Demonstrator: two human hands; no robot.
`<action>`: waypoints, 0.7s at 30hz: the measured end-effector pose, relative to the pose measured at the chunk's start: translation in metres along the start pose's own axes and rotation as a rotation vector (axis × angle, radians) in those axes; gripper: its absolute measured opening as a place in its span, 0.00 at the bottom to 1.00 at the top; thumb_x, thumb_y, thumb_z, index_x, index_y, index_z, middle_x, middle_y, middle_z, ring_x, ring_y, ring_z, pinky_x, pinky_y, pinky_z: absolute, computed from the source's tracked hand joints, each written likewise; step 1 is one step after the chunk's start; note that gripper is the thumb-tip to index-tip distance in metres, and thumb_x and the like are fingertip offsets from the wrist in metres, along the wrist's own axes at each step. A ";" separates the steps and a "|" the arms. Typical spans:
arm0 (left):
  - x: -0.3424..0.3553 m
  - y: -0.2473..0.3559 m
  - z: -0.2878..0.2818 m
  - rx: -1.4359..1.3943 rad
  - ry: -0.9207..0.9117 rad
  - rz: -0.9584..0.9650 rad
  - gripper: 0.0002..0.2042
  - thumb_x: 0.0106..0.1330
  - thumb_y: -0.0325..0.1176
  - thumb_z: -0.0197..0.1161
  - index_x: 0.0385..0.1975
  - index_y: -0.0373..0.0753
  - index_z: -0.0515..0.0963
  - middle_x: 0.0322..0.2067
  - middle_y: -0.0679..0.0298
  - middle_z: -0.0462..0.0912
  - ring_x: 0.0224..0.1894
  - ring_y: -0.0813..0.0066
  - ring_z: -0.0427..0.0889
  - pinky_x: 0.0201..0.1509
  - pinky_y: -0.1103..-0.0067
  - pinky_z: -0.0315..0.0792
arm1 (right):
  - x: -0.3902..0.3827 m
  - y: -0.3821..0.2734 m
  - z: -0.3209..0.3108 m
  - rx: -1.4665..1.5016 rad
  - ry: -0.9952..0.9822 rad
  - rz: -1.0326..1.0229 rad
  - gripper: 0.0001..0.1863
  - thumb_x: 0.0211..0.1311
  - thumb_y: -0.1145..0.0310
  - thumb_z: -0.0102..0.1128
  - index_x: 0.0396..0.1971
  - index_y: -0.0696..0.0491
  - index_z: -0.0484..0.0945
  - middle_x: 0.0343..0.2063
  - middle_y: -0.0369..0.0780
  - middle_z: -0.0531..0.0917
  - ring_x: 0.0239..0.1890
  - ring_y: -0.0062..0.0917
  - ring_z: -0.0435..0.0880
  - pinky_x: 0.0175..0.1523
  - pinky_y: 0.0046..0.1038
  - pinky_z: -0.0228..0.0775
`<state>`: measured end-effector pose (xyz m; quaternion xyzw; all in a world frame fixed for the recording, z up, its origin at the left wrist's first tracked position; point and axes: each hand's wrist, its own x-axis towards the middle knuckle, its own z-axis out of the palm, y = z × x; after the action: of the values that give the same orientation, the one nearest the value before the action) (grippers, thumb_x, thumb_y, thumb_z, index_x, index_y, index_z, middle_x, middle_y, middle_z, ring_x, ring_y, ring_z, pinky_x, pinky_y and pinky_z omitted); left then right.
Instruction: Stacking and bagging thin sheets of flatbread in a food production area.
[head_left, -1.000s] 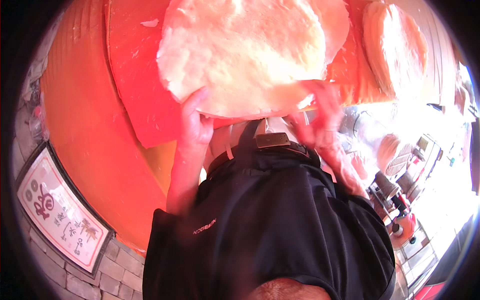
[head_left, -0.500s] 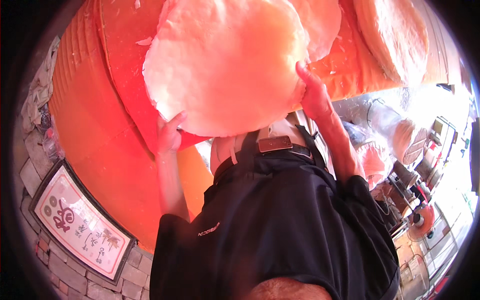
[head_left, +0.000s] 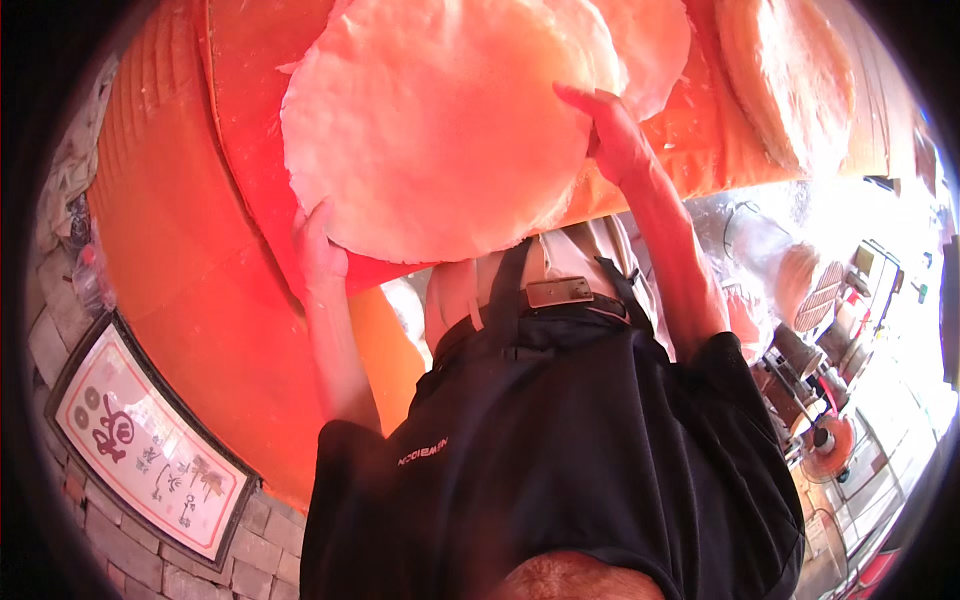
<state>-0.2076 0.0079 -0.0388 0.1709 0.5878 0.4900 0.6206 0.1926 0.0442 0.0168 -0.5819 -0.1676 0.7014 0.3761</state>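
Observation:
A large round pale sheet (head_left: 430,140), thin and soft with an uneven edge, lies over the red-orange cloth surface in front of me. Its material cannot be made out; red light tints it. My left hand (head_left: 320,250) grips its lower left rim, thumb on top and fingers hidden beneath. At the right rim, my right hand (head_left: 615,135) has its thumb laid on the upper face, with the other fingers curled under the edge. Another pale round sheet (head_left: 660,55) shows partly from behind the first, at the upper right.
A thick pale round pad (head_left: 790,85) lies farther right on the orange cloth (head_left: 180,280). Down on the brick floor at left rests a framed sign (head_left: 150,440). A fan (head_left: 828,447), bagged things and metal gear crowd the right side.
The sheet has settled flatter, its near edge slightly farther from me. My right hand has shifted up and left on the rim; my left hand has moved slightly left.

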 end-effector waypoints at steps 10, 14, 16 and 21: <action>-0.036 0.022 0.055 0.150 -0.054 0.128 0.24 0.65 0.25 0.59 0.62 0.32 0.67 0.58 0.53 0.74 0.58 0.59 0.75 0.60 0.63 0.73 | 0.019 -0.010 0.004 -0.743 0.326 -0.307 0.20 0.48 0.62 0.75 0.36 0.59 0.79 0.31 0.40 0.83 0.35 0.24 0.81 0.38 0.29 0.75; -0.052 0.057 0.062 0.149 -0.105 0.141 0.26 0.66 0.25 0.57 0.65 0.31 0.64 0.58 0.52 0.73 0.57 0.59 0.75 0.60 0.66 0.71 | -0.013 -0.063 0.007 -0.454 0.065 -0.639 0.19 0.49 0.67 0.74 0.39 0.59 0.80 0.31 0.36 0.84 0.36 0.20 0.81 0.42 0.27 0.76; -0.048 0.073 0.141 0.140 -0.204 0.118 0.26 0.66 0.25 0.57 0.65 0.32 0.64 0.58 0.51 0.73 0.57 0.58 0.76 0.60 0.66 0.72 | -0.028 -0.106 -0.049 -0.387 0.118 -0.703 0.20 0.46 0.66 0.73 0.38 0.61 0.80 0.31 0.40 0.84 0.36 0.24 0.83 0.43 0.29 0.75; -0.059 0.069 0.300 0.224 -0.228 0.274 0.25 0.67 0.26 0.58 0.64 0.32 0.65 0.57 0.53 0.75 0.55 0.62 0.78 0.58 0.70 0.75 | -0.104 -0.186 -0.167 -0.250 0.312 -0.962 0.15 0.51 0.66 0.72 0.38 0.56 0.83 0.28 0.35 0.84 0.29 0.19 0.83 0.37 0.23 0.76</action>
<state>0.0434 0.1018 0.1239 0.3712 0.5358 0.4789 0.5880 0.4160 0.0579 0.1689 -0.5771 -0.4405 0.3287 0.6041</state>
